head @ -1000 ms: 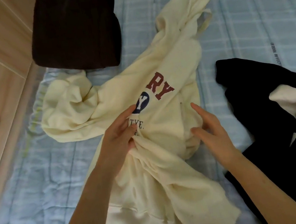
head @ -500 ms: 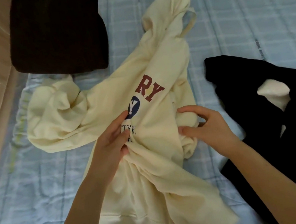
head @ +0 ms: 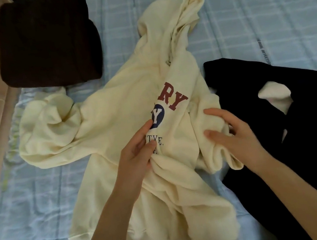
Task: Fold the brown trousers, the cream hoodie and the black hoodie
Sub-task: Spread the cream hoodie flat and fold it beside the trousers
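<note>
Cream hoodie crumpled on bed, between folded brown trousers and black hoodie; left hand grip pinches its printed front, right hand grip clasps its bunched sleeve.

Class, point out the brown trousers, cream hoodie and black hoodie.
brown trousers (head: pixel 47 44), head view, folded top face.
cream hoodie (head: pixel 111 114), head view, chest left of print.
black hoodie (head: pixel 312 148), head view, body.

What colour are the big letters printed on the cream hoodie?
Dark red letters on the cream hoodie, above a navy round badge; best seen in the head view.
</note>
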A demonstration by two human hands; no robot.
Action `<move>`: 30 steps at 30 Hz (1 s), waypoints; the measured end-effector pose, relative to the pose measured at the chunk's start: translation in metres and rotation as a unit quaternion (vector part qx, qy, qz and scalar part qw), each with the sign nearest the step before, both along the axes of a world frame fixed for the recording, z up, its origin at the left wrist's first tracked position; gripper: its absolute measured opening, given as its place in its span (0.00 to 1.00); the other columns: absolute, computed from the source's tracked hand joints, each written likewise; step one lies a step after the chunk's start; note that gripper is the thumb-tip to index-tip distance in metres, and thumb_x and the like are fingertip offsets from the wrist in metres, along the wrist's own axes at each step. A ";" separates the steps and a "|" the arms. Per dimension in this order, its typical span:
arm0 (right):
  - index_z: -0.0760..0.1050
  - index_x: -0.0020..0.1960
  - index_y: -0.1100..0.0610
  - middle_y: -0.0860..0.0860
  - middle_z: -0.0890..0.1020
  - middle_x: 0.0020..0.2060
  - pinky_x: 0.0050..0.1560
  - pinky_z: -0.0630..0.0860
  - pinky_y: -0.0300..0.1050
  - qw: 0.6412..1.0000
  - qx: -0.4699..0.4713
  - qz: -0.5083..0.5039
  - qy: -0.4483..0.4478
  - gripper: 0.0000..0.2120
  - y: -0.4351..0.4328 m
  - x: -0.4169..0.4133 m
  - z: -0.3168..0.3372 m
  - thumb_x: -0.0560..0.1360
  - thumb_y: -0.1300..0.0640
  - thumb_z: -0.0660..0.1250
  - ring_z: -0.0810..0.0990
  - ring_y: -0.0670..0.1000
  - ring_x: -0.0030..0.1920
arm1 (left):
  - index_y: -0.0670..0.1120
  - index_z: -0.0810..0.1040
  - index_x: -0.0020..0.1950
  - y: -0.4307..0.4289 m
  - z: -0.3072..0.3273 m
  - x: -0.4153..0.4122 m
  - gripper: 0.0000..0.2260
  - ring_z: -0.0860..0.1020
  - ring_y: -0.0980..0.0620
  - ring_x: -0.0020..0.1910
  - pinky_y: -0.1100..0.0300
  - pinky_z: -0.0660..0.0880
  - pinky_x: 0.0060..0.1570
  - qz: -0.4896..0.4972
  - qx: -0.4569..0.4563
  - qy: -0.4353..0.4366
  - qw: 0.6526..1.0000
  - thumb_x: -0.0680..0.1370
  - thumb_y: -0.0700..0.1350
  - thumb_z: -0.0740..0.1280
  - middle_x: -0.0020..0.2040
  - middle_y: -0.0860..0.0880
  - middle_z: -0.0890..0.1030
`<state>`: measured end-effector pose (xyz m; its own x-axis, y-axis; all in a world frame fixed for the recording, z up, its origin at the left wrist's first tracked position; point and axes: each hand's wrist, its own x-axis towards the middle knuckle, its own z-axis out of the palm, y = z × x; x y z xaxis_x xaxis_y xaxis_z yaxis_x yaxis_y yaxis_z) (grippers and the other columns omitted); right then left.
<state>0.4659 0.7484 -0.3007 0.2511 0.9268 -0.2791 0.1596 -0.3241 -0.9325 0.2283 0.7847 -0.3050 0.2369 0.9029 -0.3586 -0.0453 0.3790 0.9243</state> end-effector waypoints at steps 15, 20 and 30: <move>0.83 0.55 0.39 0.38 0.85 0.49 0.46 0.79 0.32 0.984 0.034 0.002 -0.175 0.26 -0.018 0.181 0.128 0.63 0.61 0.81 0.83 0.38 0.48 | 0.64 0.80 0.62 -0.008 0.046 0.078 0.22 0.80 0.62 0.58 0.67 0.77 0.53 -0.052 0.034 0.035 0.997 0.77 0.38 0.70 0.58 0.61 0.82; 0.80 0.51 0.37 0.31 0.83 0.45 0.46 0.73 0.23 0.977 -0.021 -0.001 -0.213 0.25 -0.037 0.221 0.090 0.66 0.64 0.80 0.80 0.33 0.47 | 0.54 0.71 0.73 -0.011 0.039 0.130 0.24 0.72 0.44 0.59 0.53 0.71 0.58 -0.189 0.204 0.576 0.769 0.77 0.49 0.68 0.66 0.44 0.73; 0.79 0.57 0.45 0.47 0.85 0.43 0.34 0.75 0.29 0.965 0.036 -0.226 -0.132 0.20 -0.083 0.248 0.061 0.69 0.59 0.79 0.82 0.39 0.39 | 0.58 0.60 0.78 0.008 0.020 0.294 0.26 0.52 0.52 0.79 0.49 0.42 0.77 -0.329 0.395 0.298 0.804 0.81 0.57 0.61 0.79 0.53 0.60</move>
